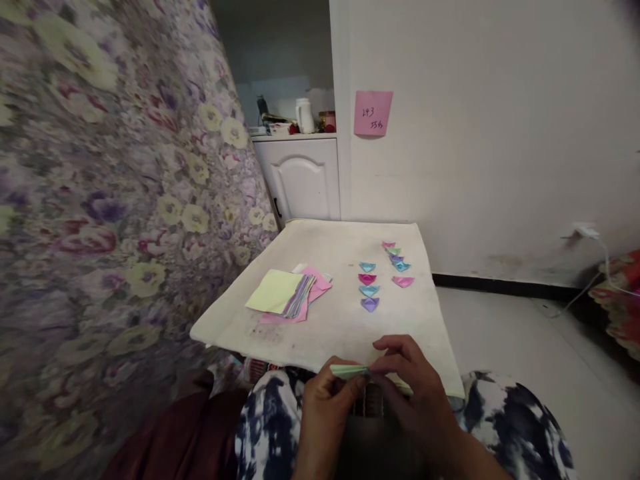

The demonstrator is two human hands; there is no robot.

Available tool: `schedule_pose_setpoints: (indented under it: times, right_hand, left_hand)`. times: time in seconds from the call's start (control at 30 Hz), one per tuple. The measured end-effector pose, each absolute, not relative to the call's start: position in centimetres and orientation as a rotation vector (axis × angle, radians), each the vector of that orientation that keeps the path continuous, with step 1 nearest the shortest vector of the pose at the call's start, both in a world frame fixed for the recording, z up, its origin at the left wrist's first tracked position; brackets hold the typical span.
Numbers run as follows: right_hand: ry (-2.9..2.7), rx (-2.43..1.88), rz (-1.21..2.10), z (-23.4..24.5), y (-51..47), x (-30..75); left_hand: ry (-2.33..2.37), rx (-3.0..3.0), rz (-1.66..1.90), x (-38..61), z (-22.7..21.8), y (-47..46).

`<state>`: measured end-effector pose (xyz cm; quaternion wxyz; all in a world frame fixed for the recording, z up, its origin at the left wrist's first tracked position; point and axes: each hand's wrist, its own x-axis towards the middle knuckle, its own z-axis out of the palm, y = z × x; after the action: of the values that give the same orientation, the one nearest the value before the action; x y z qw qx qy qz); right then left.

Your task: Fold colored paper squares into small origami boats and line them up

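Folded green paper (pixel 349 371), table's (pixel 330 239) near edge.
Left hand (pixel 326 399) grips it, right hand (pixel 417 379) pinches one end. Paper stack (pixel 273 291) toward left edge; small folded pieces (pixel 369 291) nearer right.

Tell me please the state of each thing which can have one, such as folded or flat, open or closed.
Green paper: folded, held up at the near table edge
Left hand: gripping the green paper
Right hand: fingers at the paper's right end
Paper sheets: unfolded, loosely stacked
Small colored pieces: folded, lying on the table
Pink note: written on, stuck to the wall
Cabinet door: closed
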<state>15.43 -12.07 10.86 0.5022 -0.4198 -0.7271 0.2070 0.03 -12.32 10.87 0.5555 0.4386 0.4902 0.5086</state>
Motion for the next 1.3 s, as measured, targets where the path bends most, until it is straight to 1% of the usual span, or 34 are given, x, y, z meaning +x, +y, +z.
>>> schedule_pose_setpoints:
  times: [0.7, 0.77, 0.9, 0.97, 1.3]
  right_hand:
    - [-1.753, -1.060, 0.618, 11.6, -11.9, 15.0]
    - [-1.772, -1.085, 0.567, 11.6, -11.9, 15.0]
    - [-1.867, -1.185, 0.272, 11.7, -12.0, 14.9]
    - [-1.905, -1.218, 0.192, 11.6, -12.1, 14.8]
    - [-1.977, -1.096, 0.426, 10.9, -12.3, 14.0]
  left_hand:
    - [1.180, 1.251, 1.230, -0.1, 11.3, -12.1]
    - [1.176, 1.270, 1.257, -0.1, 11.3, -12.0]
    - [1.201, 1.293, 1.269, -0.1, 11.0, -11.8]
    - [1.206, 1.296, 1.280, -0.1, 10.7, -11.8]
    - [1.177, 1.286, 1.313, -0.1, 10.1, -11.8]
